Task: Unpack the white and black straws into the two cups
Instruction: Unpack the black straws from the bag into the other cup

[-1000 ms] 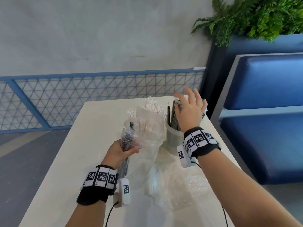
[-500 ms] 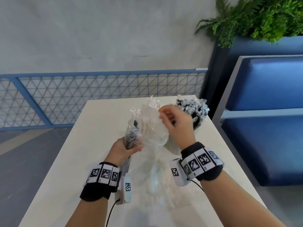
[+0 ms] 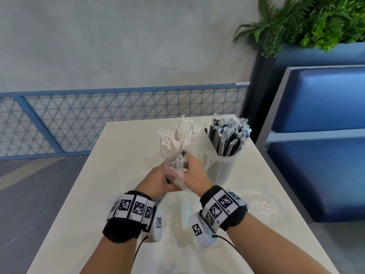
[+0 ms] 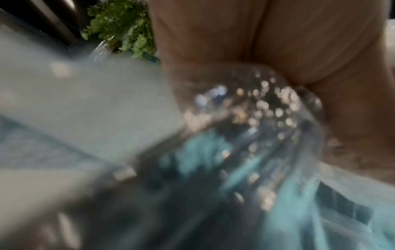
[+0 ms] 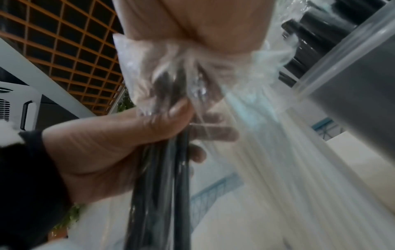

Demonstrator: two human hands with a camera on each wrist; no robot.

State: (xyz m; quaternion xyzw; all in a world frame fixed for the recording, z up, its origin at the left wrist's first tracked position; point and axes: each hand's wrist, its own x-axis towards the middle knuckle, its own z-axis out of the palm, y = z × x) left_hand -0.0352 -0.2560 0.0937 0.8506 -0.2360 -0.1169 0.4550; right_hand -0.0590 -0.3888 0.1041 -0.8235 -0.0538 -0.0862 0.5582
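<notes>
Two clear cups stand at the table's far end. The left cup holds wrapped white straws (image 3: 183,133). The right cup (image 3: 223,169) holds wrapped black straws (image 3: 227,139). Just in front of them my hands meet on a clear plastic bag (image 3: 174,165) with a few black straws (image 5: 162,186) inside. My left hand (image 3: 158,180) grips the straws through the plastic, seen from below as the left hand (image 5: 107,143). My right hand (image 3: 195,173) pinches the bag's bunched top. The left wrist view is blurred, showing only skin and crinkled plastic bag (image 4: 245,110).
A second, flat clear bag (image 3: 256,202) lies on the white table (image 3: 110,194) to the right of my right wrist. A blue bench (image 3: 316,155) runs along the table's right side, a blue mesh railing (image 3: 98,119) stands behind, and a plant (image 3: 306,20) hangs at the upper right.
My right hand left the black-straw cup and came over to the bag's top. The bag has been drawn down and bunched, so both cups of straws show behind the hands.
</notes>
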